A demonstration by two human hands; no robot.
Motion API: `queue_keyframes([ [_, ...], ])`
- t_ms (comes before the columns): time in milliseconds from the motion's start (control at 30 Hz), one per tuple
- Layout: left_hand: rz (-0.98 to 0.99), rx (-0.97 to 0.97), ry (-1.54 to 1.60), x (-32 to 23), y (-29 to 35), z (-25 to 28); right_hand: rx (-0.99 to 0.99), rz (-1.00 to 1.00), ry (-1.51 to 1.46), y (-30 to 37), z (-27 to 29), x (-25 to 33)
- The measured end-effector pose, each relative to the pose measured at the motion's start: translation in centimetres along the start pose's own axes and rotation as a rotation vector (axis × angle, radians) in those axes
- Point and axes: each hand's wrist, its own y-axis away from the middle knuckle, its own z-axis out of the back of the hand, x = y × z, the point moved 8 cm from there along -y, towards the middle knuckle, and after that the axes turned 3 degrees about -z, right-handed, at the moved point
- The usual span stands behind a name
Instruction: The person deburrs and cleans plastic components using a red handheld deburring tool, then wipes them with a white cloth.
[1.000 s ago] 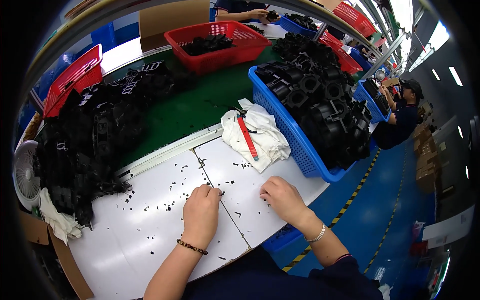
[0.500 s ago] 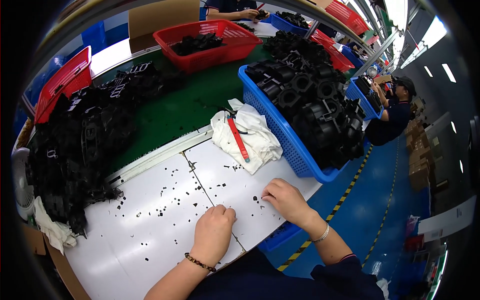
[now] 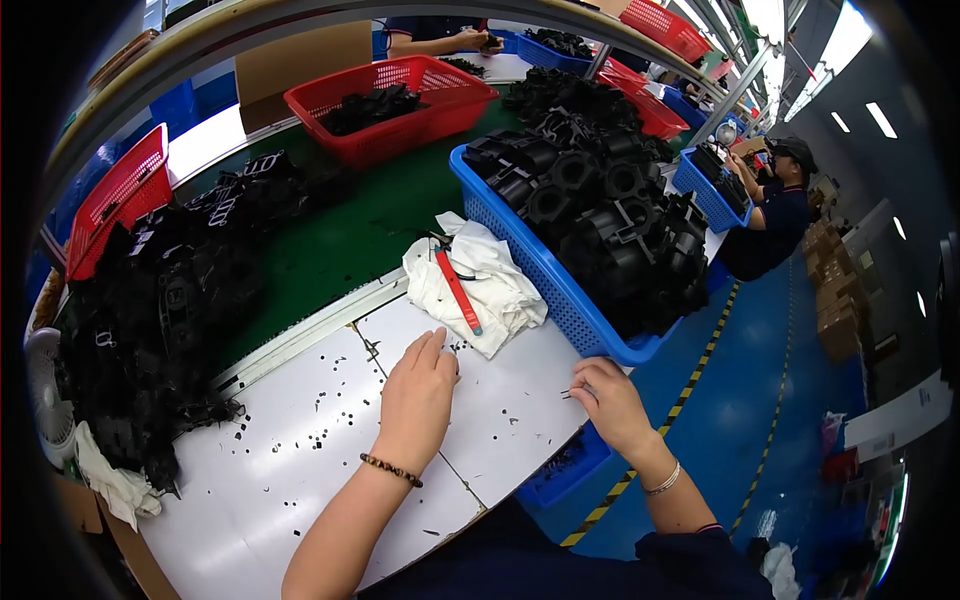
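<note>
My left hand (image 3: 418,388) rests on the white tabletop (image 3: 350,500) just below the crumpled white cloth (image 3: 503,270). Its fingers are stretched out and nothing shows in them. At the table's right edge, my right hand (image 3: 612,408) is closed in a pinch, with a thin dark sliver (image 3: 567,394) sticking out at the fingertips. Small black plastic scraps (image 3: 318,436) lie scattered across the tabletop, mostly left of my left hand. A red-handled tool (image 3: 459,292) lies on the cloth; its exact kind is unclear.
A blue basket (image 3: 530,262) heaped with black plastic parts (image 3: 625,230) stands at the right. Beyond the table runs a green surface (image 3: 335,240) with more black parts (image 3: 170,300) piled left. Red baskets (image 3: 400,135) stand farther back. A co-worker (image 3: 775,215) sits at right.
My left hand has moved up toward the cloth, its fingers straightening from a curl. My right hand has moved right to the table edge. The view has shifted slightly.
</note>
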Motion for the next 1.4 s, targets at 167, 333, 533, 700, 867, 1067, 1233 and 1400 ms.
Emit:
queue_keyframes([
  [167,0.086,0.178,-0.006,0.1,-1.9,-3.7,-0.007,-0.063,-0.057,0.9,0.1,-1.7],
  [333,0.179,0.211,0.009,0.6,-2.7,-3.6,0.113,0.022,-0.058,-0.1,-1.0,-0.5],
  [533,0.162,0.193,0.079,0.0,-0.3,-2.7,0.2,0.159,0.217,-0.9,-2.6,1.8],
  [700,0.074,0.005,0.551,-6.0,1.9,2.7,0.408,-0.54,-1.324,0.7,-5.6,3.8],
  [867,-0.185,-0.06,0.359,-8.0,3.3,4.4,0.619,-0.623,-1.685,3.2,-7.8,5.0],
  [1067,-0.483,0.056,0.252,-10.8,5.1,2.7,0.618,-0.929,-1.762,7.2,-8.1,4.6],
  [1233,-0.621,-0.094,0.395,-11.5,6.8,4.3,0.567,-0.722,-1.733,9.3,-4.3,-3.4],
  [1400,-0.432,-0.131,0.202,-4.0,8.8,7.4,0.73,-1.016,-0.703,11.9,-1.0,-8.5],
])
